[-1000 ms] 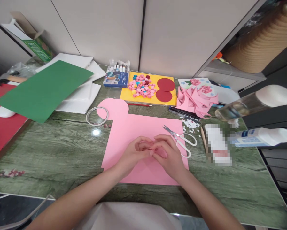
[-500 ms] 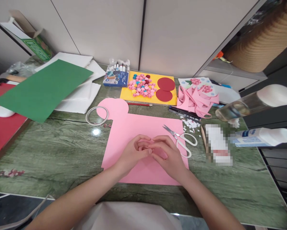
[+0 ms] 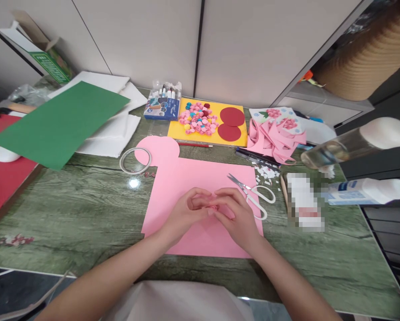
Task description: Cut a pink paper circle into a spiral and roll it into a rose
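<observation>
Over a pink sheet [image 3: 186, 178], my left hand [image 3: 188, 211] and my right hand [image 3: 236, 214] meet at the fingertips. Between them they pinch a small rolled pink paper piece [image 3: 214, 207], partly hidden by the fingers. White-handled scissors [image 3: 262, 196] lie on the right part of the sheet, just beyond my right hand. Pink paper circles [image 3: 156, 150] and a tape roll [image 3: 135, 161] are at the sheet's upper left. Many small paper rolls [image 3: 198, 119] and dark red circles [image 3: 232, 117] rest on a yellow sheet [image 3: 176, 133].
A green sheet [image 3: 63, 120] covers white packets at the left, beside a red sheet [image 3: 9, 178]. Behind stands a marker box [image 3: 162, 107]. Pink scraps [image 3: 275, 138], pens [image 3: 256, 156], white paper bits [image 3: 267, 173] and two bottles [image 3: 340, 147] are at the right.
The pink paper between my fingertips now looks smaller and more tightly rolled. My fingers have shifted slightly around it, while the things on the table have stayed in place.
</observation>
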Tool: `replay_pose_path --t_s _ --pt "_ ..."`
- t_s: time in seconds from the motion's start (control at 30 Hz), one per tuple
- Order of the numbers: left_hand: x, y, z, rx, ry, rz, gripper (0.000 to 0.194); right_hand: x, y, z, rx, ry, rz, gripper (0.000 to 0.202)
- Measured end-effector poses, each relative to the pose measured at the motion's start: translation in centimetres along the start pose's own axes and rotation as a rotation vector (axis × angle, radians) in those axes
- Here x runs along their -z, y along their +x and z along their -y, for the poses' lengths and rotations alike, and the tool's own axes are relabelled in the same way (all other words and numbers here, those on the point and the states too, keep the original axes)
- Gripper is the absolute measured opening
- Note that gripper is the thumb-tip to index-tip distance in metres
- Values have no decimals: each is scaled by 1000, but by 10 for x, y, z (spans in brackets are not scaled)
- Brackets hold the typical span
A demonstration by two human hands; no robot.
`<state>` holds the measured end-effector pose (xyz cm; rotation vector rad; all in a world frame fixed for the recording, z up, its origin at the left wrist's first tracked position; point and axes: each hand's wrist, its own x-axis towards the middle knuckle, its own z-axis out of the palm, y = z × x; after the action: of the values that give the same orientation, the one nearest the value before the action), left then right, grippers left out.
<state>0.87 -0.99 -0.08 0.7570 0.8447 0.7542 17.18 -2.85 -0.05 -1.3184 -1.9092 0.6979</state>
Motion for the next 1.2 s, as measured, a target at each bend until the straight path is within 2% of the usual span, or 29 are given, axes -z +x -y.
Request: replay_pose_path --t_s 0.27,0.43,0.77,1.03,1.2 --pt "-1 1 2 7 -25 -19 30 -1 -1 -1 -30 -6 -7 11" --pt "0 1 1 6 -30 -52 28 -1 -2 -3 78 -95 -35 17" --pt "3 1 0 33 -17 -35 31 3 -2 -7 243 -201 -62 27" --pt "2 1 -3 21 4 19 28 2 -3 -3 183 -57 60 39" --pt "1 1 -2 -3 13 12 26 1 -1 -1 120 -6 -28 27"
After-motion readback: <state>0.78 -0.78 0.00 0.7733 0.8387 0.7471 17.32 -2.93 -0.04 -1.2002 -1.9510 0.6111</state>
